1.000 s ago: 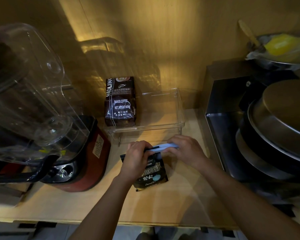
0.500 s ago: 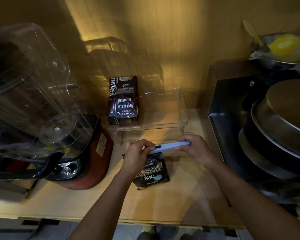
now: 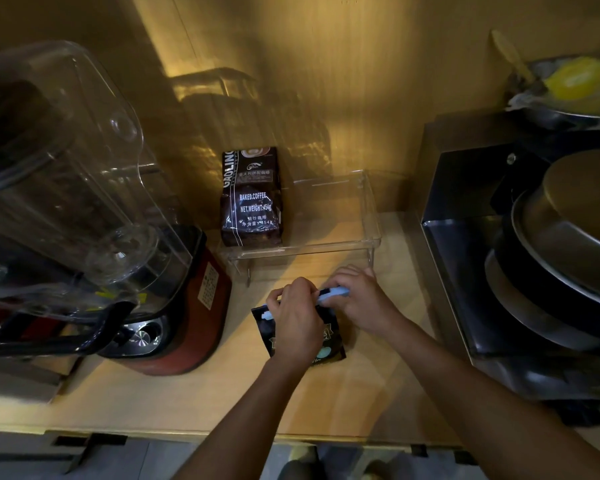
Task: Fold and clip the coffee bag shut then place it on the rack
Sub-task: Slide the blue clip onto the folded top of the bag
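A small black coffee bag (image 3: 329, 348) lies on the wooden counter, mostly covered by my hands. A pale blue clip (image 3: 333, 293) runs along its folded top edge. My left hand (image 3: 297, 320) grips the clip's left end and the bag top. My right hand (image 3: 361, 299) pinches the clip's right end. Just behind stands a clear acrylic rack (image 3: 326, 245), with a larger dark coffee bag (image 3: 252, 197) upright on its left side.
A blender with a red base (image 3: 184, 306) and a clear jug (image 3: 59, 174) fills the left. On the right sits a metal box (image 3: 465, 244) holding stacked pans (image 3: 568, 254). A bowl with something yellow (image 3: 579, 84) sits at the back right.
The clip stretched out to the right half a second ago; now my right hand has moved back in toward the left hand, and both hands cover most of the clip.
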Demonstrator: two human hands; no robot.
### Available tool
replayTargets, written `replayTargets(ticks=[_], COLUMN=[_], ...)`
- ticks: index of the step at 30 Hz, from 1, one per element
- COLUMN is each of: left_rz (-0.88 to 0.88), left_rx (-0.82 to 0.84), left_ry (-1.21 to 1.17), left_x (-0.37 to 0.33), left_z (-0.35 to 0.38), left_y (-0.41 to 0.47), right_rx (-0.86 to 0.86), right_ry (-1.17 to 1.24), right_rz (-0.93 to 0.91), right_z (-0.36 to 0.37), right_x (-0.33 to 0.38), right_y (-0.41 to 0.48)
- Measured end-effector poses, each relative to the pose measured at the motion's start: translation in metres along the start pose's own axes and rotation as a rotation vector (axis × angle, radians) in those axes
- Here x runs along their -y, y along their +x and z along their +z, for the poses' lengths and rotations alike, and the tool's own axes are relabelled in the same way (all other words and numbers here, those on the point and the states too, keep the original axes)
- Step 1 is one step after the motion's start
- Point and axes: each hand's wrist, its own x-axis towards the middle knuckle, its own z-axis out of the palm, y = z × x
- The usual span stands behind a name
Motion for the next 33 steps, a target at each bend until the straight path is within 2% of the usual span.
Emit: replayTargets(ticks=[3,10,21,26,30,33], left_rz=[-0.045,-0.056,0.013,0.020,0.060,0.095], left_rx=[0.011,0.080,0.005,-0.009,-0.013,-0.029], left_ry=[-0.050,-0.095,-0.035,-0.065,-0.032,-0.016], left_x=[0.004,0.006,0.003,0.001,-0.002,-0.002], left_z=[-0.002,-0.004,-0.009,-0.013,-0.017,-0.019], left_y=[0.001,0.005,0.009,0.007,0.008,0.004], right_rx=[0.005,-0.065,-0.183,-0.179,-0.226,-0.206], right_ry=[0.028,0.358,0.491,0.472,0.625,0.607], right_rz=[0.013,0.222,0.308,0.297,0.324,0.320], right_z=[0.003,-0.008,0.017,0.023,0.030,0.032], right_x=[0.001,-0.013,-0.007,-0.004,0.005,0.003], right_y=[0.001,-0.010,-0.009,-0.009,-0.012,-0.015])
